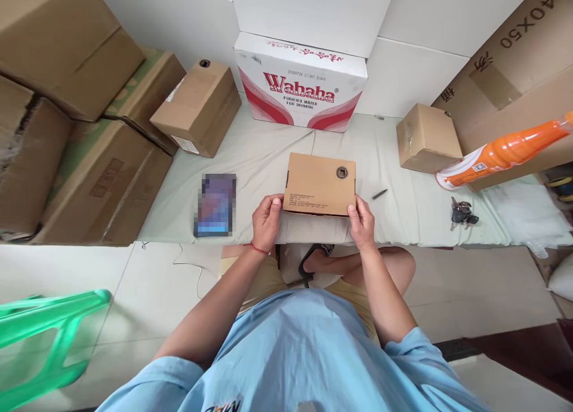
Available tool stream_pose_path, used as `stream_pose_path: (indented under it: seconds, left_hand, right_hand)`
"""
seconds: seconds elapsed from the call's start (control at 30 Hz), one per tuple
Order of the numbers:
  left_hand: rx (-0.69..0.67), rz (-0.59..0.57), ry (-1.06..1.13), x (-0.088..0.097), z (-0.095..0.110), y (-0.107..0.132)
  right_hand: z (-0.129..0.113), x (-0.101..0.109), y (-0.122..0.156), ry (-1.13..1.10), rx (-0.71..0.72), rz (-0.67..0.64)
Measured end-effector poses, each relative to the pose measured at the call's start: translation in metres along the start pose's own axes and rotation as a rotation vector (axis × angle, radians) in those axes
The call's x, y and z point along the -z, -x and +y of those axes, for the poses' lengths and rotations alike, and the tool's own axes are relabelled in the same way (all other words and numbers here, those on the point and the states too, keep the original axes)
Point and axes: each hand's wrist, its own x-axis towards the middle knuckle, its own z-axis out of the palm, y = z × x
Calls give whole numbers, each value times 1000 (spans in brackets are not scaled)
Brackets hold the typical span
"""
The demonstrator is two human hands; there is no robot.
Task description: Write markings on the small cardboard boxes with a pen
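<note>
A flat brown cardboard box (313, 182) with printed text and a dark round mark at its upper right lies at the front of the cloth-covered table (264, 143). My left hand (267, 221) grips its left front corner, thumb on top. On the opposite side, my right hand (362, 222) holds the right front corner, also with the thumb on top. The fingers beneath the box are partly hidden. A phone-like device with a blurred screen (215, 205) rests left of my left hand. Just right of the box is a small dark pen-like object (379, 194).
Brown cartons (107, 173) are stacked at the left, beside a smaller box (197, 108). Against the wall stands a white and red Wahaha carton (301, 89). To the right are a small carton (428, 138), an orange bottle (505, 155) and keys (463, 213). A green stool (58, 340) is lower left.
</note>
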Motion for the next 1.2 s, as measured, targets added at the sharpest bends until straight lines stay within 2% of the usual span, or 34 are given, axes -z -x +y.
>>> stream_pose_path:
  seconds: [0.2,0.3,0.43,0.63,0.8,0.9,1.0,1.1,1.2]
  left_hand:
    - [-84,-12,62,1,-16,-7]
    - [-108,-56,109,-1,-25,-7]
    - [-127,-98,143,-2,-34,-6]
    - [-120,-83,193,-1,-38,-4]
    - [-96,-52,252,0,-41,-6]
    - [-78,-25,303,2,-42,-9]
    - [-72,16,364,4,-41,-14]
    - [-62,44,420,4,-37,-18]
    - [-42,51,460,4,-33,-19]
  right_hand:
    - [17,-6,-1,-228,62,32]
    - [27,-11,-2,-422,37,23]
    - [33,-11,-5,-607,-43,75]
    - [38,-9,-5,-649,-93,98]
    - [42,-8,-3,-581,8,3]
    - [25,-6,6,-491,127,-109]
    - [-11,-4,18,-344,277,-176]
    - [-48,-5,24,-145,436,-126]
    - [-68,-7,21,6,531,-57]
